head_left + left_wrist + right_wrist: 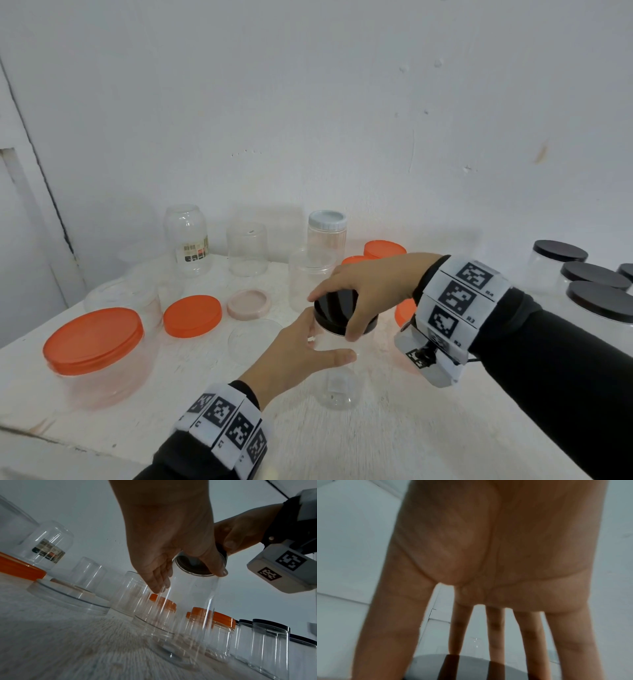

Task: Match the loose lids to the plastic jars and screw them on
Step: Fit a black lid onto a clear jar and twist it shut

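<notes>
Here, black lid (334, 313) under right fingers (356, 329)

black lid (334, 313) half hidden under right hand (373, 284), table (51, 642) blurred

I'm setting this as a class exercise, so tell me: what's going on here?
A person is lidding plastic jars on a white table. The left hand steadies a clear jar while the right hand grips a black lid on its mouth. Loose orange lids and open jars wait nearby; black-lidded jars stand to the right.
</notes>
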`<action>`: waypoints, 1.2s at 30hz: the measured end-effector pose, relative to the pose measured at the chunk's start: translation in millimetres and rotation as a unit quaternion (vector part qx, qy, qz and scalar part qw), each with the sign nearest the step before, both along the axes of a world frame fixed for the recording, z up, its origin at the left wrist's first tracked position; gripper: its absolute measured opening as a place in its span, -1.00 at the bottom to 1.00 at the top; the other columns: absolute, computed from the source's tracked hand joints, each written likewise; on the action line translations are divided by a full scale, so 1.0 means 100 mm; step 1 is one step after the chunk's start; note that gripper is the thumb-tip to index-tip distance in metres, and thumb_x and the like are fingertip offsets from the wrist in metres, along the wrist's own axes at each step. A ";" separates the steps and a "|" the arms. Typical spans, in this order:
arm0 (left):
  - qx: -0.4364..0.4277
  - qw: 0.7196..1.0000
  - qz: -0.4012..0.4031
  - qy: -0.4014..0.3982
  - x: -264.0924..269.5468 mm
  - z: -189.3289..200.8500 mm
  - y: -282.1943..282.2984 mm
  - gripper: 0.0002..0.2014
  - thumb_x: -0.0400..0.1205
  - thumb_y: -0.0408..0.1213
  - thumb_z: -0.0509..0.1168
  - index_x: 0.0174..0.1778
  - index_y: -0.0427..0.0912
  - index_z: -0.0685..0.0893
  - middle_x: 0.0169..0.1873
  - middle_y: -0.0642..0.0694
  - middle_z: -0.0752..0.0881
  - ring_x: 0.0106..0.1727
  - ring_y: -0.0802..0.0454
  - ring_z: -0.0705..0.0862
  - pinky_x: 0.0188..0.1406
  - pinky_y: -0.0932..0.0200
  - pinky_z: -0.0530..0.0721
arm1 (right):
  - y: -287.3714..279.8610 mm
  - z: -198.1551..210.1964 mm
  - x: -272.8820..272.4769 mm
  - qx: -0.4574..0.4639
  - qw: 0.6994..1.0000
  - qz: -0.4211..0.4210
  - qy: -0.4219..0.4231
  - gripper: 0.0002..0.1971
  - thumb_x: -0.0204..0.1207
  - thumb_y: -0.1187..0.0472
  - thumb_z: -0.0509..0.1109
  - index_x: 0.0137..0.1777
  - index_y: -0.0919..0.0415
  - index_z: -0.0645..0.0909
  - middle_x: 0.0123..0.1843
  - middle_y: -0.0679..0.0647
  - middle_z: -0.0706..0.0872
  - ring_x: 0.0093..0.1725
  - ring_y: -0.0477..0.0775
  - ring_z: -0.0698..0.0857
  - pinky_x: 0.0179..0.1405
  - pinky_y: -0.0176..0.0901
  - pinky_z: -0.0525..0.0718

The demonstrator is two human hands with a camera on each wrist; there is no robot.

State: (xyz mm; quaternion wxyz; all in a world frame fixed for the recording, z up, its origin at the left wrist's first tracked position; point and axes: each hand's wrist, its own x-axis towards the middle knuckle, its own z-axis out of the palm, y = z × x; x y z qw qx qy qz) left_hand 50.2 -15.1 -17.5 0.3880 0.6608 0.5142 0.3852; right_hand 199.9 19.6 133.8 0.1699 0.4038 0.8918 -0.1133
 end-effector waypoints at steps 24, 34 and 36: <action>-0.006 1.000 -0.004 0.000 -0.01 -0.02 0.01 -0.15 0.25 0.31 0.54 0.45 0.36 0.34 0.36 0.34 0.54 0.42 0.31 0.47 0.42 0.16 0.48 | 0.01 -0.15 -0.04 0.075 0.996 -0.047 0.003 -0.16 0.31 -0.51 0.33 0.54 -0.15 0.31 0.28 -0.06 0.43 0.20 0.04 0.53 0.19 0.02 0.61; -0.006 1.000 -0.002 -0.007 0.00 0.01 0.00 -0.12 0.25 0.29 0.55 0.48 0.27 0.34 0.40 0.32 0.51 0.44 0.28 0.45 0.42 0.23 0.46 | 0.02 -0.05 0.00 0.008 0.999 -0.004 0.034 -0.31 0.39 -0.24 0.50 0.51 -0.32 0.36 0.39 -0.15 0.41 0.37 0.01 0.45 0.36 0.06 0.54; -0.008 1.000 -0.003 -0.008 -0.01 -0.01 0.00 -0.11 0.22 0.32 0.54 0.47 0.31 0.35 0.38 0.34 0.52 0.44 0.30 0.46 0.41 0.22 0.47 | 0.02 -0.10 -0.03 0.053 0.998 -0.020 0.020 -0.28 0.36 -0.41 0.40 0.50 -0.22 0.37 0.32 -0.09 0.44 0.31 0.04 0.51 0.28 0.04 0.59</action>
